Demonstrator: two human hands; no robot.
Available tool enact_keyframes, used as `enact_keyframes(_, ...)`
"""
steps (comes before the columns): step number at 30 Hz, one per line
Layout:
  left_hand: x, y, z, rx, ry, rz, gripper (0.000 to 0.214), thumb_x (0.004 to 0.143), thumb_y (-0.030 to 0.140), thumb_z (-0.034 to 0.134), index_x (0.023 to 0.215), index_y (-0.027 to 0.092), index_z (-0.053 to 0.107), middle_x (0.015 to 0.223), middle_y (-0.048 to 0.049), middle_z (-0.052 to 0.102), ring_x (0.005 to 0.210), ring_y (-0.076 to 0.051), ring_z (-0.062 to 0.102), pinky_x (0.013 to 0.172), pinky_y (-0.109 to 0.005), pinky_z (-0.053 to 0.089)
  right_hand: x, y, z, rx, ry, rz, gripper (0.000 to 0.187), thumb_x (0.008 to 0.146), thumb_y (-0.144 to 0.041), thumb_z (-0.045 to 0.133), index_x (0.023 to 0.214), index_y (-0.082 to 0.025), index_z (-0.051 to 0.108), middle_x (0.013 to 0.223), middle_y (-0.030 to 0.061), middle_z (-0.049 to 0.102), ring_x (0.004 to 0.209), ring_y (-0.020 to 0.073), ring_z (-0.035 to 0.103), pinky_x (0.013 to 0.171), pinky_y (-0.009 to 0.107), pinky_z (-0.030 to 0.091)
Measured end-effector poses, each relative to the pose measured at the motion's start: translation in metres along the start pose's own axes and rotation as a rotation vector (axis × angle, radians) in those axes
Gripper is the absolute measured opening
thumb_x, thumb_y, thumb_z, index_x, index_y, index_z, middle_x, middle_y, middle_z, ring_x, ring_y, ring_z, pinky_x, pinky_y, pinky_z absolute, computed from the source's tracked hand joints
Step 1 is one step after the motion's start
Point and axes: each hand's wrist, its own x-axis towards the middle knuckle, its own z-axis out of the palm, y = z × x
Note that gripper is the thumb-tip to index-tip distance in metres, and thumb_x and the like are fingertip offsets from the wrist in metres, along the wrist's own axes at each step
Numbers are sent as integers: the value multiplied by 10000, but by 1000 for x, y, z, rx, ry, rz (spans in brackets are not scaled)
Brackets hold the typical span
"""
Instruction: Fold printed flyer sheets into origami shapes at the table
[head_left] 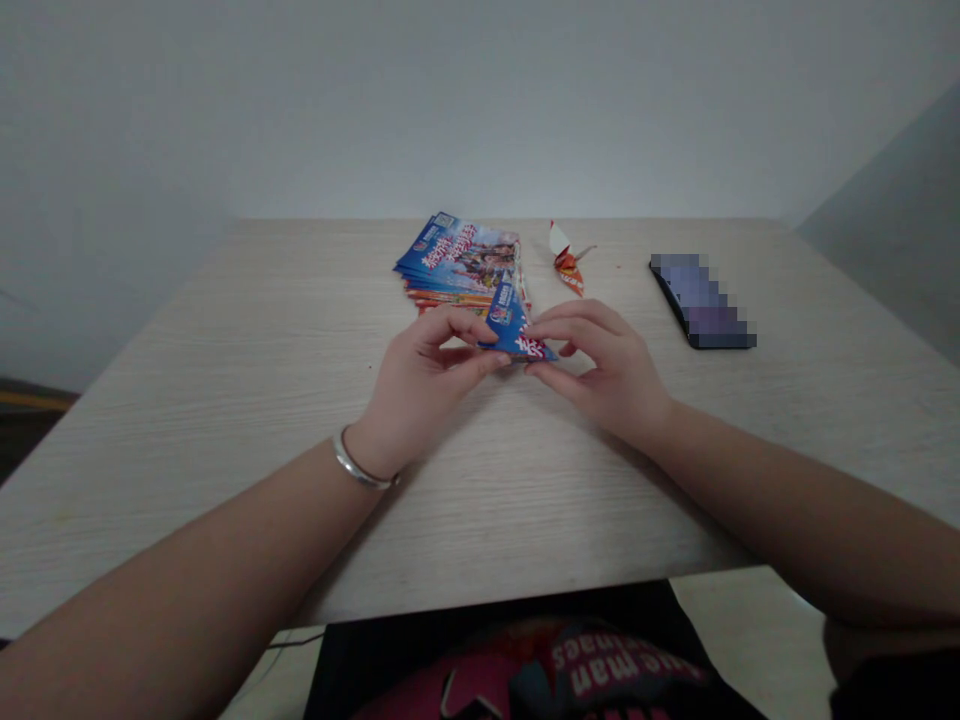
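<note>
Between my two hands is a blue printed paper point(510, 318), folded into a small triangle with its point upward. My left hand point(427, 365) pinches its left lower side between thumb and fingers, and a silver bracelet point(362, 466) circles that wrist. At the right lower corner, my right hand point(604, 365) pinches the paper with thumb and fingertips. Just behind the paper lies a fanned stack of blue and orange printed leaflets point(465, 255), partly covered by the folded piece. The folds' inner layers are hidden.
A folded paper crane point(568, 268) in orange and white sits right of the stack. Farther right lies a dark phone point(697, 300) with a blurred-out screen. The pale wood table point(225, 350) meets a white wall point(495, 110) at its back edge.
</note>
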Motion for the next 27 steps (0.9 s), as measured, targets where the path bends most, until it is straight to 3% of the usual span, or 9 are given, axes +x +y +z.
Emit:
enact_keyframes(6, -4, 0, -3, 73, -45, 95, 208, 791, 320, 800, 900, 216, 657, 957, -28, 633, 917, -167, 632, 791, -336, 605, -2, -2, -2, -130, 8, -39, 167, 907, -286, 663, 1042, -268, 760, 965, 35, 756, 887, 193, 670, 802, 355, 527)
enact_keyframes(12, 0, 8, -12, 488, 9, 366, 152, 803, 376, 798, 893, 288, 712, 953, -36, 585, 948, -203, 573, 859, -418, 553, -3, -3, -6, -157, 0, -68, 176, 908, -286, 666, 1055, -279, 761, 958, 26, 762, 870, 185, 662, 786, 345, 516)
enact_keyframes(18, 2, 8, -15, 555, -27, 413, 93, 853, 362, 743, 845, 286, 689, 973, -24, 637, 936, -197, 601, 870, -414, 521, -1, -5, -9, -89, 53, 13, 89, 881, -309, 703, 934, -245, 734, 887, 21, 759, 822, 183, 672, 759, 343, 518)
enact_keyframes(22, 4, 7, -16, 679, -102, 488, 75, 863, 322, 708, 838, 257, 681, 933, -27, 678, 887, -200, 610, 821, -395, 486, 1, -1, -11, -104, 82, -120, 44, 866, -299, 731, 856, -257, 729, 897, 0, 774, 838, 179, 687, 807, 361, 500)
enact_keyframes(27, 4, 12, -17, 966, -135, 698, 63, 870, 326, 698, 855, 265, 689, 807, -2, 712, 816, -223, 600, 808, -421, 416, 0, -2, -12, -189, 88, -176, 74, 846, -339, 755, 812, -274, 741, 837, -9, 754, 762, 166, 650, 726, 353, 482)
